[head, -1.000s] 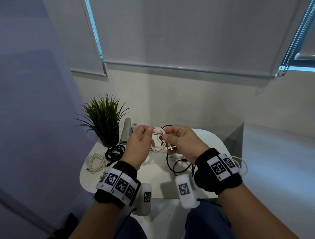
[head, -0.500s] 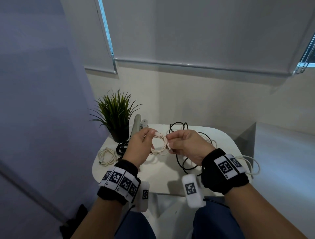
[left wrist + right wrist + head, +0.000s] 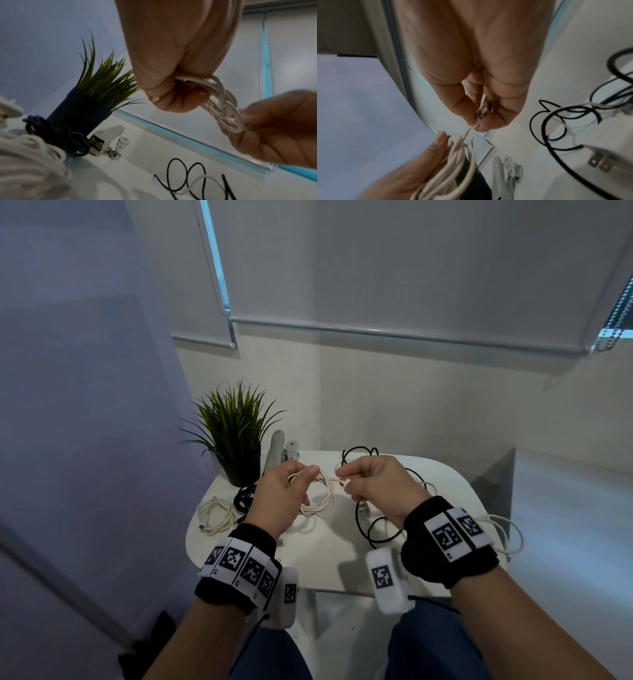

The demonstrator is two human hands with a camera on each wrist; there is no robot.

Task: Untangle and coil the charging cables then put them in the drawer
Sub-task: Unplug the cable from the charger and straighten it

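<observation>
Hands [image 3: 342,484] apart, looped cream cable [image 3: 320,494]

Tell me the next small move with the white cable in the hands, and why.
Probably wrap the free end around the loops. The left hand grips the white cable already coiled, while the right hand pinches only its connector end, so the coil looks formed but unsecured.
</observation>
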